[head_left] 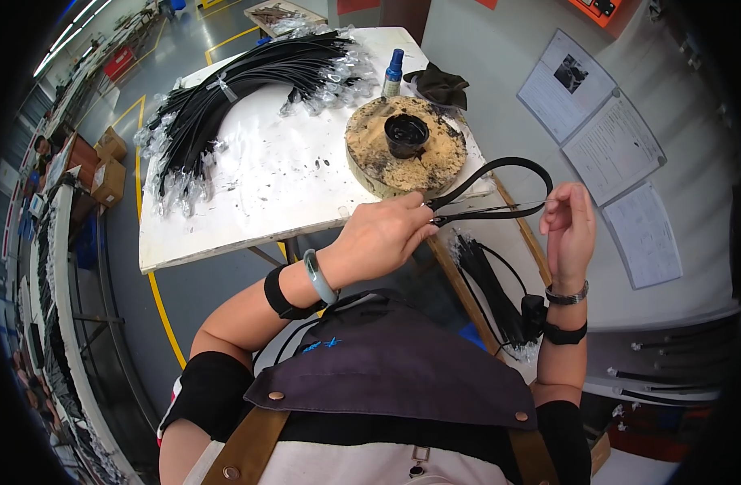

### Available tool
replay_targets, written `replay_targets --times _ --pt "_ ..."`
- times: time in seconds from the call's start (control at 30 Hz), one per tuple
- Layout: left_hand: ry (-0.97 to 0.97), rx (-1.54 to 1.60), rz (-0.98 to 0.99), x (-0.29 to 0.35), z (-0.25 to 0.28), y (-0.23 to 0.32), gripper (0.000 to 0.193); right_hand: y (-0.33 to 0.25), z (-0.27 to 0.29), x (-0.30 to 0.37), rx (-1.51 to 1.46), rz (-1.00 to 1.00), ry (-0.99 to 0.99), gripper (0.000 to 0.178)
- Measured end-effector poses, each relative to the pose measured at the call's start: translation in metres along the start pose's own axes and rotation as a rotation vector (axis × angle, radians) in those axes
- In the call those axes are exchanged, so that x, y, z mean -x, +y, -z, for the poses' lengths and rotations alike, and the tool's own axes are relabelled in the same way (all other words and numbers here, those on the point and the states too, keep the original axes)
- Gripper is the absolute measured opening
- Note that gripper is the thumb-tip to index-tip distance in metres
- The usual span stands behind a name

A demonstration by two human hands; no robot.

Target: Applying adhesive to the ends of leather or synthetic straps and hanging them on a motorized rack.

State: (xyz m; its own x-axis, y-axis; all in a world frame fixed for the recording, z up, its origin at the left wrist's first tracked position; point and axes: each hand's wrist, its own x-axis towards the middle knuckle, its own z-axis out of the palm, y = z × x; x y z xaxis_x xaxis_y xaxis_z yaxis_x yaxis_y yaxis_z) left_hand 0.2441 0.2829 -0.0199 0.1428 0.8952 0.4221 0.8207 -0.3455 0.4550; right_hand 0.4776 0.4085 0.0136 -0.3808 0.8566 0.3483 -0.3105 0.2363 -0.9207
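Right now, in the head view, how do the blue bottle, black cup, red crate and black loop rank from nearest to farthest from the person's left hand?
From the left hand:
1. Black loop: in its fingers, extending right.
2. Black cup: ahead, on the round block.
3. Blue bottle: beyond the cup.
4. Red crate: far left, past the table.

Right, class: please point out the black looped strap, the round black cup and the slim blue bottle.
Black looped strap point(512, 162): head view, top of its bend.
Round black cup point(406, 151): head view, front wall.
Slim blue bottle point(393, 74): head view, near its middle.
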Motion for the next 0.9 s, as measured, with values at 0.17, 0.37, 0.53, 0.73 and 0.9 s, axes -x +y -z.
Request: replay_targets --times 0.17,0.37,0.53,0.73,0.9 --pt "-0.032 0.11 0.012 0.016 -0.005 -0.004 0.02 -0.002 -0.015 -0.027 -0.001 0.021 0.013 0.026" --pt "-0.358 0.509 0.327 0.047 -0.016 -0.013 0.034 0.029 -0.052 -0.089 0.318 0.084 -0.215 0.029" --pt "-0.389 0.989 0.56 0.064 -0.02 -0.027 0.038 0.068 -0.065 -0.107 0.334 0.021 -0.271 0.03" --pt "-0.451 1.791 0.913 0.063 -0.01 -0.027 0.034 0.055 -0.045 -0.116 0.101 -0.134 -0.1 0.025" --pt "-0.448 2.228 0.86 0.055 -0.015 -0.028 0.033 0.032 -0.037 -0.101 -0.098 -0.2 -0.164 0.023"
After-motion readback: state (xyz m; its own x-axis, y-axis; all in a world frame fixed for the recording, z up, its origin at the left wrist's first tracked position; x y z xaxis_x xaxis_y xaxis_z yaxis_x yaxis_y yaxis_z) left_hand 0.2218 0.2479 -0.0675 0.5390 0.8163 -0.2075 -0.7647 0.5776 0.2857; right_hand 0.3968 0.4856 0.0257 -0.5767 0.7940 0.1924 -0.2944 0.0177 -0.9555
